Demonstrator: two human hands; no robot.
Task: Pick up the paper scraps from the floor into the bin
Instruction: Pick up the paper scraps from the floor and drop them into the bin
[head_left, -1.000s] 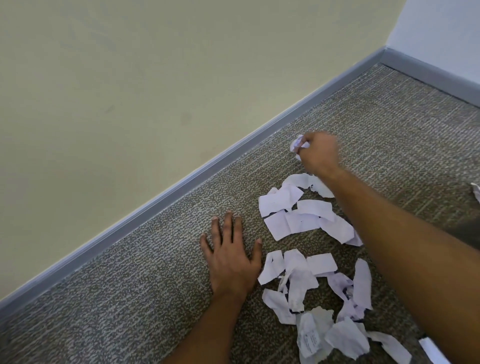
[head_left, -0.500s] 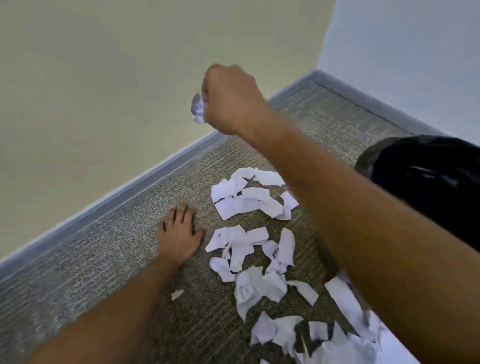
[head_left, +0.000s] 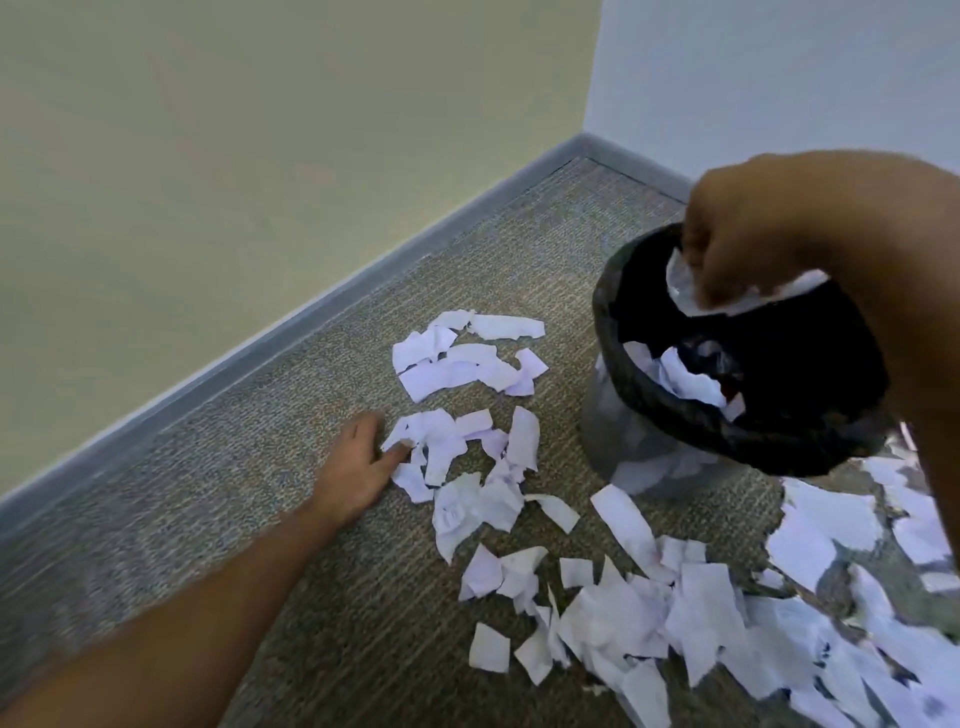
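Paper scraps (head_left: 457, 364) lie scattered over the carpet (head_left: 260, 493), thickest toward the near right, with a further cluster beside the wall; some already lie inside the bin (head_left: 644, 395), which stands on the carpet near the corner and carries a black liner. One bunched scrap (head_left: 685, 283) is held over the bin's mouth by the right hand (head_left: 748, 244), whose fingers curl round it. The left hand (head_left: 358, 467) lies flat on the carpet with fingers straight, its tips touching the nearest scraps, apparently as a prop for the body. The step in hand is judged to be the release: it goes best if the fingers part only while the fist hangs well within the rim, since light paper drifts and a drop from the edge may fall outside. The bulk of the scraps remains on the floor, so gathering several per reach would spare many trips.
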